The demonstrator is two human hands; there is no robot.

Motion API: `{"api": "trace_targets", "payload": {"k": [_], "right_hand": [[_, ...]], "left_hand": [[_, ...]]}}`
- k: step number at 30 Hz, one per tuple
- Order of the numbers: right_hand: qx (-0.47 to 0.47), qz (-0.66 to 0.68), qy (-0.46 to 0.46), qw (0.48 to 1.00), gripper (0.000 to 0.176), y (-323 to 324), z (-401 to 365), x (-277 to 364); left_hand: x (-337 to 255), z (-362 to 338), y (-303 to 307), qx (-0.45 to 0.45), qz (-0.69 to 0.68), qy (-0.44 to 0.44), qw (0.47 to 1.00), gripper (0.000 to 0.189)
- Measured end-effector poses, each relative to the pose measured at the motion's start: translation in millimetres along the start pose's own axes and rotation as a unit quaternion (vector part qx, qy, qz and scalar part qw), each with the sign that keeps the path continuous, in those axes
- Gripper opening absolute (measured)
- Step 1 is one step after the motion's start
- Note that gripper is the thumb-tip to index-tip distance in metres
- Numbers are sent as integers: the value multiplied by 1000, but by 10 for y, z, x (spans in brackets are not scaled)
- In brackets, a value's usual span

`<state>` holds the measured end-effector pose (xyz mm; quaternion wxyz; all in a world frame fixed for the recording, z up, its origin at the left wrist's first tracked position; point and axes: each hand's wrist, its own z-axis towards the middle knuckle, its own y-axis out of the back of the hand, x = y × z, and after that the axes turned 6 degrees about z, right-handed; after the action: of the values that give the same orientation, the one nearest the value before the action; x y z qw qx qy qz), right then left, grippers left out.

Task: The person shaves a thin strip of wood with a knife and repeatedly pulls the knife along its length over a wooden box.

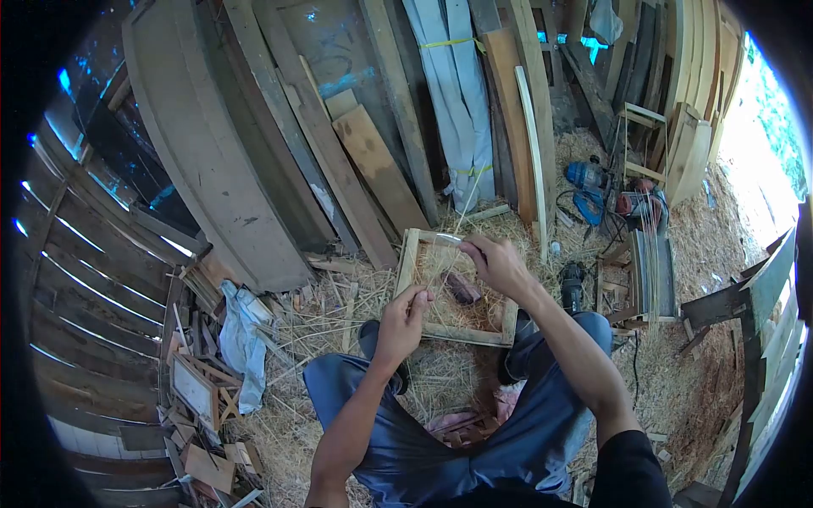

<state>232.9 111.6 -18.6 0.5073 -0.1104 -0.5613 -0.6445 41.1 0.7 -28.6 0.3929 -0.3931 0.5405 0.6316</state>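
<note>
Grip of left hand [402,317] and right hand [500,264] pinching opposite ends of strip [449,240], above wooden frame [409,262] on straw floor [339,339]. Step judged: stretching strip; further handling needs even tension.

the floor [703,262] is buried in straw and wood shavings. near its middle a wooden frame [407,264] lies flat, with a dark block [463,289] on the straw inside it. blue power tools [589,179] sit toward the far right corner. boards [381,169] stand along the far edge. a pale cloth [241,326] and wood offcuts [207,466] litter the left edge.
</note>
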Motion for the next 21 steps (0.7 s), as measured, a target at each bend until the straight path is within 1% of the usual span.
{"api": "trace_targets", "payload": {"k": [1, 3, 4, 6, 7, 8, 9, 11, 12, 14, 15, 17, 18, 19, 20, 21], "right_hand": [[0, -2, 2, 1000, 16, -21, 6, -64], [-73, 0, -30, 997, 15, -105, -8, -242], [-73, 1, -29, 997, 15, 22, 43, -262], [-146, 8, -114, 983, 14, 295, 192, -322], [-147, 9, -113, 983, 14, 255, 162, -309], [-140, 16, -52, 989, 14, 215, 94, -306], [-131, 22, 9, 991, 15, 186, 11, -312], [-65, 53, 91, 992, 14, -79, -146, -207], [-66, 52, 90, 992, 14, -142, -199, -80], [34, 35, 52, 997, 14, -179, -279, 173], [31, 38, 49, 998, 14, -212, -266, 106], [-64, 5, -26, 998, 16, -241, -170, -103], [-64, 7, -24, 998, 16, -184, -141, -146], [-67, 125, -79, 987, 19, -112, -118, -188], [-68, 240, -133, 959, 21, -73, -99, -214], [-41, 370, -191, 908, 23, 50, -76, -42]], "left_hand": [[-2, 12, 6, 8, 11, 13, 1000, 20], [0, -2, 27, 14, 23, 26, 999, 20], [6, -33, 43, 25, 43, 33, 998, 20], [51, -68, 82, 37, 67, 40, 996, 20], [108, -48, 89, 42, 36, 49, 997, 20], [142, -20, 73, 44, 0, 57, 997, 19], [128, 4, 56, 41, -4, 55, 998, 19], [79, 24, 34, 39, -13, 47, 998, 20], [21, 21, 23, 40, -14, 47, 998, 20], [-92, -2, 14, 59, 16, 24, 998, 20], [-72, -6, 11, 63, 19, 25, 998, 20], [-8, 0, 4, 64, -90, 65, 992, 19], [7, 14, 4, 61, -88, 64, 992, 19], [15, 34, 5, 48, -111, 68, 990, 19], [16, 50, 7, 34, -134, 72, 988, 19], [17, 63, 19, 31, -136, 70, 988, 19]]}}
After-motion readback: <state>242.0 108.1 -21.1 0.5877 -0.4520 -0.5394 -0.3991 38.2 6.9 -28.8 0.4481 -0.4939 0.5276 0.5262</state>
